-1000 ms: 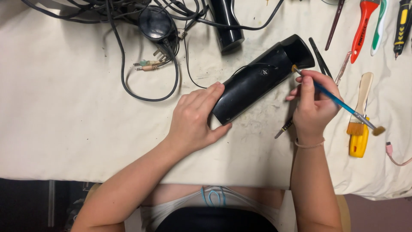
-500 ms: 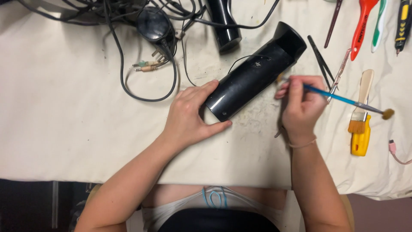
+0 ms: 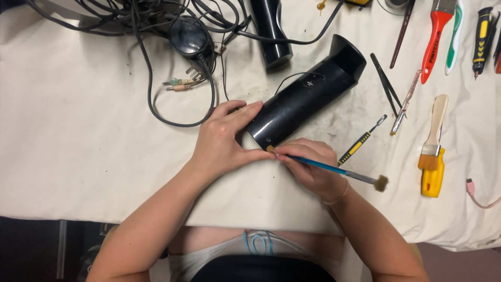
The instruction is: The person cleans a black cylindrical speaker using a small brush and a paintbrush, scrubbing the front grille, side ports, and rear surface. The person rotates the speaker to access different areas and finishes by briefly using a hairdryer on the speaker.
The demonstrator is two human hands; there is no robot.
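A long black tube-shaped speaker lies slanted on the cloth-covered table. My left hand rests on its near end, fingers over the top and thumb stretched below it. My right hand sits just under that end and grips a thin blue-handled paintbrush. The handle tip touches the speaker's lower end near my left thumb, and the bristles point away to the right.
Tangled black cables and a plug lie at the back left beside a second black speaker. Tools fill the right side: tweezers, a small screwdriver, a wooden flat brush, a yellow cutter, a red-handled brush.
My right hand has moved down and left from the speaker's far side to its near end, turning the brush so its handle tip meets the speaker. My left hand stays on the speaker.
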